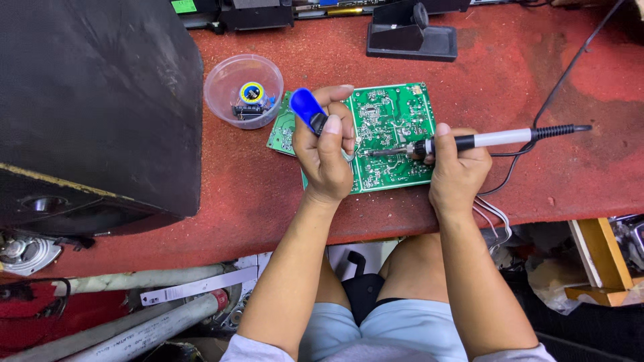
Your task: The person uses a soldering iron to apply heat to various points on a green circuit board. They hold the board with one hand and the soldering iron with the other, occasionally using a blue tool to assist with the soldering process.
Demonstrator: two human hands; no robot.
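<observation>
A green circuit board (392, 117) lies solder side up on the red bench mat (255, 188). My left hand (325, 151) rests over the board's left edge and grips a blue-handled tool (307, 109), handle pointing up and left. My right hand (458, 167) holds a soldering iron (469, 141) with a white and black handle. Its metal tip (382, 152) points left and touches the board near the middle. A smaller green board (283, 127) sticks out from under the left hand.
A clear plastic cup (243, 90) with small parts stands left of the board. A big black speaker box (94, 107) fills the left side. A black iron stand (410, 33) sits at the back. The iron's black cord (570, 67) runs off to the upper right.
</observation>
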